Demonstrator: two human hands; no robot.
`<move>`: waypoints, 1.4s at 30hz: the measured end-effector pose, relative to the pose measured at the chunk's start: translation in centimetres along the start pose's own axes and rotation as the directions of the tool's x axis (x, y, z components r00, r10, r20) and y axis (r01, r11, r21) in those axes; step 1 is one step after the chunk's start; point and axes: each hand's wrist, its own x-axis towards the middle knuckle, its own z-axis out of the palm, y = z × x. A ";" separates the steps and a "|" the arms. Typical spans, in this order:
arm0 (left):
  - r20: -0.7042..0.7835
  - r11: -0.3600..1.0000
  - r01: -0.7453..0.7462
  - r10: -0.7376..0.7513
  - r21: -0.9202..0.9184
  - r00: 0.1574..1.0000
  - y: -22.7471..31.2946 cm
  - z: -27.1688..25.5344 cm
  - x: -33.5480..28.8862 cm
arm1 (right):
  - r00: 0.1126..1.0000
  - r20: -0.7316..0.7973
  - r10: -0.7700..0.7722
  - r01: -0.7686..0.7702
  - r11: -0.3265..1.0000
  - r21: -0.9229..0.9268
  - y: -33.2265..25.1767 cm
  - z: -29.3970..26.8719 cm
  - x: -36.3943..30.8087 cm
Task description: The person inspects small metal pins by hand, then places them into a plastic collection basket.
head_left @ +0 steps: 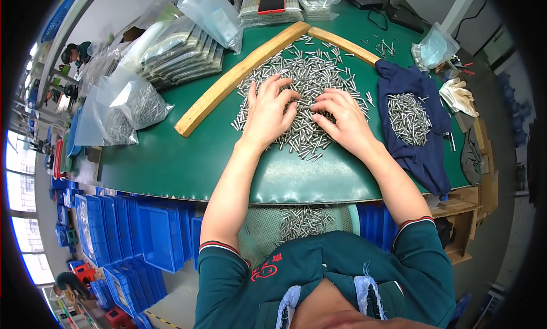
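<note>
A wide heap of small silvery metal pins (310, 72) is spread over the green table in front of me. My left hand (269, 109) rests on the heap's left side, its fingers bent and apart among the pins. On the right side my right hand (346, 121) lies on the pins with curved, slightly parted fingers. The fingertips of both hands are partly lost among the pins, and no pin is plainly gripped. Two wooden strips (239, 81) meet in a corner behind the heap. To the right, a dark blue cloth (419, 158) bears a smaller pile of pins (408, 119).
Bags of pins (139, 104) and stacked bagged parts (185, 52) stand at the left. A phone (272, 1) lies at the back. A white glove (457, 96) is at the right edge. Below the table edge, a green mesh basket (259, 229) holds more pins, beside blue bins (162, 238).
</note>
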 end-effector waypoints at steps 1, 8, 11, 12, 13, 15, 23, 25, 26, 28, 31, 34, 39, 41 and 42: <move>0.001 1.000 0.001 -0.001 -0.001 1.000 0.0 -0.1 0.0 | 1.000 0.011 0.018 -0.018 1.000 0.015 -0.1 0.0 0.1; 0.058 1.000 0.028 -0.028 0.000 0.998 0.1 -0.6 -0.1 | 0.999 -0.031 0.024 -0.024 1.000 -0.013 -0.4 0.7 0.3; 0.077 1.000 0.031 -0.031 0.004 0.997 0.0 -0.6 -0.2 | 0.999 -0.034 -0.008 0.007 0.999 -0.033 -0.6 0.6 0.4; 0.084 1.000 0.031 -0.031 0.003 0.996 -0.1 -0.6 -0.2 | 1.000 -0.010 0.004 -0.005 0.999 -0.036 -0.6 0.4 0.4; 0.084 1.000 0.031 -0.031 0.003 0.996 -0.1 -0.6 -0.3 | 1.000 0.013 0.016 -0.016 0.999 -0.039 -0.7 0.2 0.4; 0.087 0.999 0.041 -0.041 -0.001 0.995 0.0 -0.6 -0.2 | 1.000 0.011 0.012 -0.012 0.999 -0.040 -0.6 0.3 0.5; 0.084 0.999 0.034 -0.032 -0.027 0.996 0.1 -0.7 -0.3 | 0.997 -0.079 0.003 -0.006 0.999 -0.035 -0.3 0.7 0.3; 0.092 0.999 0.029 -0.027 -0.017 0.995 0.2 -0.8 -0.4 | 1.000 -0.022 0.008 -0.009 0.999 -0.040 -0.5 0.6 0.3; 0.072 0.999 0.021 -0.019 -0.026 0.997 0.2 -0.8 -0.4 | 1.000 -0.025 0.009 -0.010 0.999 -0.039 -0.5 0.5 0.3; 0.053 0.999 0.011 -0.009 -0.038 0.999 0.2 -0.8 -0.4 | 1.000 0.002 0.010 -0.009 0.999 -0.040 -0.5 0.5 0.4; 0.067 1.000 0.005 -0.003 -0.022 0.998 0.2 -0.9 -0.4 | 1.000 -0.007 0.018 -0.018 0.999 -0.041 -0.5 0.4 0.4; 0.071 1.000 0.013 -0.012 -0.019 0.997 0.1 -0.8 -0.5 | 1.000 -0.002 0.015 -0.015 0.999 -0.043 -0.5 0.3 0.4; -0.064 0.991 0.092 -0.098 -0.094 0.993 -0.4 -0.2 -0.4 | 1.000 0.005 0.006 -0.006 0.999 -0.031 -0.4 0.2 0.3; -0.076 0.994 0.064 -0.070 -0.086 0.995 -0.4 -0.3 -0.3 | 1.000 0.006 0.013 -0.013 1.000 -0.015 -0.4 0.3 0.3; -0.087 0.996 0.032 -0.039 -0.080 0.995 -0.3 -0.4 -0.2 | 1.000 -0.020 0.005 -0.006 1.000 -0.025 -0.4 0.3 0.3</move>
